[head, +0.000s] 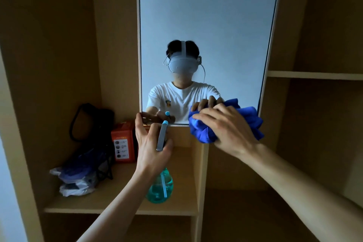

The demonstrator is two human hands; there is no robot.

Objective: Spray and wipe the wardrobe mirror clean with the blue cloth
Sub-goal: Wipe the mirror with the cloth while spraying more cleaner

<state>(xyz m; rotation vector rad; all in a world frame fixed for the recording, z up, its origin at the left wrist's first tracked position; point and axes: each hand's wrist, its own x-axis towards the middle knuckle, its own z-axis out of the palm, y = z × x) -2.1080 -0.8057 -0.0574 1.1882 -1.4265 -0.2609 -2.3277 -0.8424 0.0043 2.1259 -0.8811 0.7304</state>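
The tall wardrobe mirror (208,15) stands in the middle, framed in pale wood. My right hand (227,125) grips a bunched blue cloth (253,120) and presses it against the mirror's lower right corner. My left hand (151,143) holds a spray bottle (160,186) with teal liquid by its neck, just below the mirror's lower left edge. The bottle's white head and blue nozzle tip (165,123) point up towards the glass. The mirror reflects a person in a white T-shirt wearing a headset.
A wooden shelf (117,202) at lower left carries an orange box (123,143), a black bag (92,122) and a plastic bag (74,184). An upright wooden divider (200,173) runs below the mirror. Another shelf (314,75) sits at right.
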